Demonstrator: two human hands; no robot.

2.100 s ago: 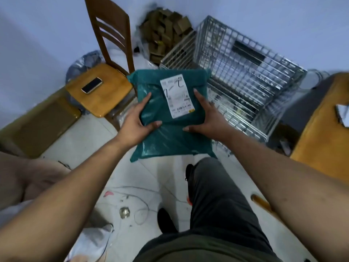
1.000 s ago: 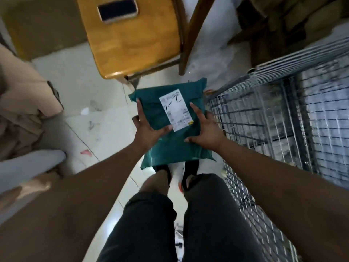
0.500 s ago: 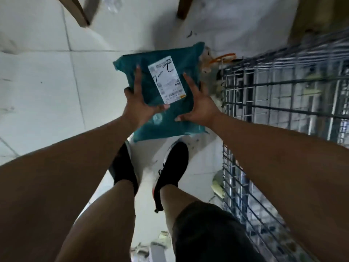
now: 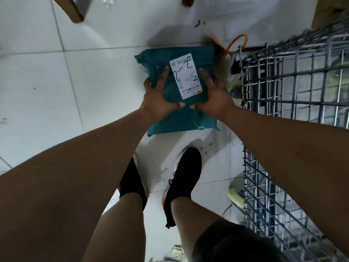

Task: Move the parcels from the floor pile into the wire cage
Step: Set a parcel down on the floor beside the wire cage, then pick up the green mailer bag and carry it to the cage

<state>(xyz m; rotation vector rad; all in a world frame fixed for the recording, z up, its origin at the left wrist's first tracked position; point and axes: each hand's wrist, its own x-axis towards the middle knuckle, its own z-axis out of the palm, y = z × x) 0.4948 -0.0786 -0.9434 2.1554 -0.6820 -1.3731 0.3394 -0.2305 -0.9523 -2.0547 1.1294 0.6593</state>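
I hold a teal plastic mailer parcel with a white shipping label face up, above the white tiled floor. My left hand grips its left side, thumb on top. My right hand grips its right side, thumb on top near the left thumb. The wire cage stands to the right; the parcel is outside it, just left of its wall.
My two feet in black shoes stand below the parcel. Wooden chair legs are at the top left. An orange loop of strap lies by the cage corner. Yellowish items sit at the cage's base.
I have stepped from facing the cage to standing beside it, and my view has tipped down to the floor. The parcel stays held in both hands, thumbs now closer together.
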